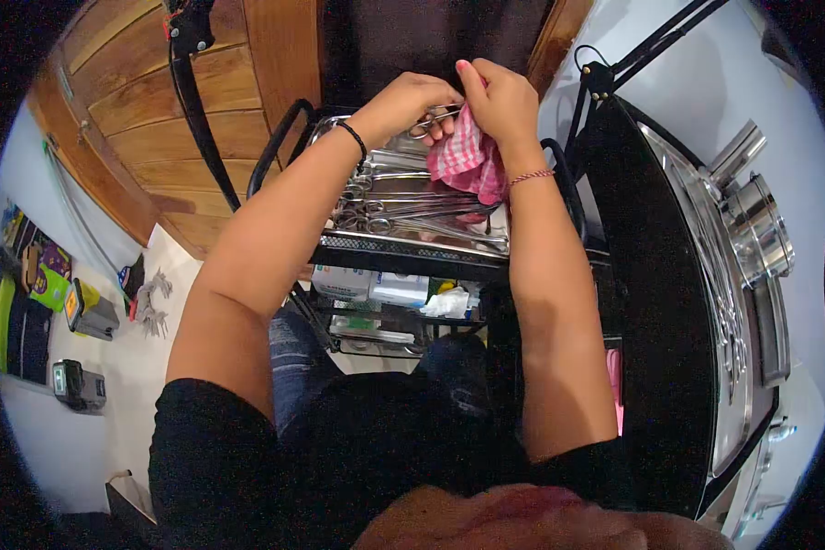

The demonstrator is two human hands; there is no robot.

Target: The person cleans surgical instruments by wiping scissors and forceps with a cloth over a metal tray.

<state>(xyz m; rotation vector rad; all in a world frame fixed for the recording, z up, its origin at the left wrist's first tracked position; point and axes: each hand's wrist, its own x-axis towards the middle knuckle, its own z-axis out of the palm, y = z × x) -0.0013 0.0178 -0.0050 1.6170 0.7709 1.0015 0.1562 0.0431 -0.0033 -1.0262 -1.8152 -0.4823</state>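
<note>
My left hand (pixel 411 103) is closed on the ring handles of a small steel instrument (pixel 437 116), which looks like surgical scissors or forceps. In my right hand (pixel 502 103) is a pink-and-white checked cloth (pixel 463 158), gripped around the far end of the instrument. The cloth hides that end and hangs down over the tray. Beneath both hands, a steel tray (pixel 486 240) sits on a black trolley. Several ring-handled steel instruments (pixel 403 203) lie in it, side by side, with their rings toward the left.
To the right, a black-topped table (pixel 646 275) carries a long metal tray (pixel 720 403) of instruments, a steel canister (pixel 759 229) and a steel cylinder (pixel 738 151). Packages (pixel 399 289) fill the trolley's lower shelf. A wooden door (pixel 192 101) stands at the back left.
</note>
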